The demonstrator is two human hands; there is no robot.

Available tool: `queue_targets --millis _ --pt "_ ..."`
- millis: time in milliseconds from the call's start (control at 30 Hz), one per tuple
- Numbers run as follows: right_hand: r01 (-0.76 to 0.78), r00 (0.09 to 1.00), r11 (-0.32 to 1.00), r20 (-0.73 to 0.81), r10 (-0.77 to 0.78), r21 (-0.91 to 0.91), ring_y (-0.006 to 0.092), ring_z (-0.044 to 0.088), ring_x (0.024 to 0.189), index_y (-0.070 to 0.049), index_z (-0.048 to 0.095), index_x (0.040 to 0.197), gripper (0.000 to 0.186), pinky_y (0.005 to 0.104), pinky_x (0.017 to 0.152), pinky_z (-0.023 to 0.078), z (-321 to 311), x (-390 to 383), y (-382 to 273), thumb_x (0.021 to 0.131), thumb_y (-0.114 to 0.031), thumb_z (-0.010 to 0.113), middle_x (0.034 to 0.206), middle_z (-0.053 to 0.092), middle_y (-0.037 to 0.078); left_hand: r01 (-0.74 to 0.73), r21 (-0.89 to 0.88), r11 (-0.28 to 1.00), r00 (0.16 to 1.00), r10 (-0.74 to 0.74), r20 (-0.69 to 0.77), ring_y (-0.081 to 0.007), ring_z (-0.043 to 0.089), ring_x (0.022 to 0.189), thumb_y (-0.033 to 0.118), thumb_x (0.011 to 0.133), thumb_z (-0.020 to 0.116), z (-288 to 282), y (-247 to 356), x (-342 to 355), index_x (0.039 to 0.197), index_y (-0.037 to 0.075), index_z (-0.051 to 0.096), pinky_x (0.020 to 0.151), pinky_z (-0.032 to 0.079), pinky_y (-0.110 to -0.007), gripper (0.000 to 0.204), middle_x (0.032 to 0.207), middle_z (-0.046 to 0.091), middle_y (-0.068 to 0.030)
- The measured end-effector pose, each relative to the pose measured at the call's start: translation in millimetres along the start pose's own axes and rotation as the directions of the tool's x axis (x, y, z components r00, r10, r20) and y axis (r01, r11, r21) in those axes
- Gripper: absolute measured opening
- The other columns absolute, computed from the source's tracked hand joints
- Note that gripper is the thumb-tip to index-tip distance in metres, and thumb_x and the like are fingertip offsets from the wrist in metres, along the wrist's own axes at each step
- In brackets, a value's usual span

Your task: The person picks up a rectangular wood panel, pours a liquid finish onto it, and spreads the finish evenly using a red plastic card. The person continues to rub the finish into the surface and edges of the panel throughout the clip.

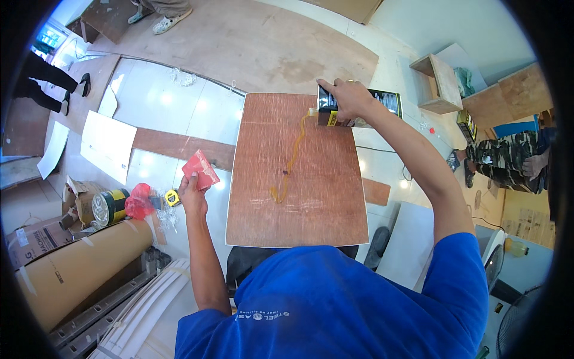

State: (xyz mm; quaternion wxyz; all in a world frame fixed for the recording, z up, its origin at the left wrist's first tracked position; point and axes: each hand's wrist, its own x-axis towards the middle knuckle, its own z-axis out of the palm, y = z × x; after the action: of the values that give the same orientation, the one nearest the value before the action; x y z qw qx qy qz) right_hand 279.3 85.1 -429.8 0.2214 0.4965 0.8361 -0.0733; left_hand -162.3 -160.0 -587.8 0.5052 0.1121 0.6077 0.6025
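A reddish-brown wooden board (257, 143) lies in front of me. My right hand (351, 99) grips a dark rectangular metal can (385, 103), tipped on its side over the board's far right edge. From the can's spout a yellowish-brown, glue-like liquid (293, 155) trails in a wavy line, curling near the board's middle. A small dark spot sits on this streak. Left of the board, my left hand (191, 194) pinches a flat, square pink-red spreader (200, 170) with pale residue on it, held apart from the board.
A yellow tape measure (172, 198), a red plastic bag (138, 201) and a round can (109, 207) are at the left, beside a large cardboard roll (89, 263). White panels (107, 145) lie on the floor. Other people stand far left and right. A fan (520, 323) stands lower right.
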Motion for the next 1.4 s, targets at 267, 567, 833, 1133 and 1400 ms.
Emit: queue_targets --millis 267,567,833,1133,1400 --pt "-0.105 0.994 0.994 0.006 0.105 0.021 0.0371 0.069 0.118 -0.022 0.034 0.164 0.119 0.0465 0.096 0.058 13 20 28 0.06 -0.025 0.09 0.13 0.066 0.018 -0.007 -0.012 1.0 0.999 0.007 0.04 -0.0167 0.073 0.095 0.018 0.105 0.065 -15 -7 9 0.132 0.006 0.063 0.076 0.062 -0.032 0.029 0.116 0.074 -0.006" --pt "-0.128 0.99 0.991 0.071 0.125 0.049 0.0378 0.07 0.114 -0.02 0.032 0.165 0.122 0.0469 0.093 0.06 19 -22 33 0.059 -0.026 0.091 0.126 0.067 0.019 -0.024 -0.043 0.999 0.998 0.027 0.059 -0.0171 0.074 0.093 0.018 0.104 0.066 -4 -8 6 0.125 0.006 0.066 0.074 0.06 -0.032 0.024 0.114 0.074 -0.0061" --pt "-0.071 0.991 0.997 0.113 0.066 0.033 0.0379 0.072 0.102 -0.02 0.032 0.165 0.121 0.0468 0.084 0.06 4 -108 12 0.059 -0.028 0.09 0.114 0.069 0.019 -0.006 -0.081 0.997 0.994 0.016 0.112 -0.0189 0.073 0.093 0.017 0.103 0.068 1 -11 12 0.125 0.005 0.065 0.074 0.06 -0.032 0.025 0.112 0.074 -0.0076" --pt "0.02 0.987 0.999 0.161 -0.027 0.045 0.0352 0.074 0.092 -0.017 0.038 0.165 0.114 0.0438 0.078 0.061 -11 -218 -27 0.061 -0.026 0.084 0.105 0.07 0.018 -0.043 -0.08 0.996 0.987 0.055 0.15 -0.0203 0.072 0.097 0.014 0.104 0.064 9 1 12 0.131 0.001 0.062 0.075 0.059 -0.033 0.03 0.116 0.072 -0.0099" --pt "0.02 0.985 0.996 0.169 -0.035 0.092 0.0367 0.073 0.085 -0.018 0.042 0.161 0.107 0.047 0.075 0.06 -19 -287 -46 0.061 -0.018 0.08 0.099 0.068 0.015 -0.064 -0.097 0.993 0.971 0.085 0.222 -0.0212 0.072 0.098 0.013 0.104 0.063 29 17 5 0.132 -0.001 0.061 0.077 0.059 -0.035 0.031 0.117 0.071 -0.0114"
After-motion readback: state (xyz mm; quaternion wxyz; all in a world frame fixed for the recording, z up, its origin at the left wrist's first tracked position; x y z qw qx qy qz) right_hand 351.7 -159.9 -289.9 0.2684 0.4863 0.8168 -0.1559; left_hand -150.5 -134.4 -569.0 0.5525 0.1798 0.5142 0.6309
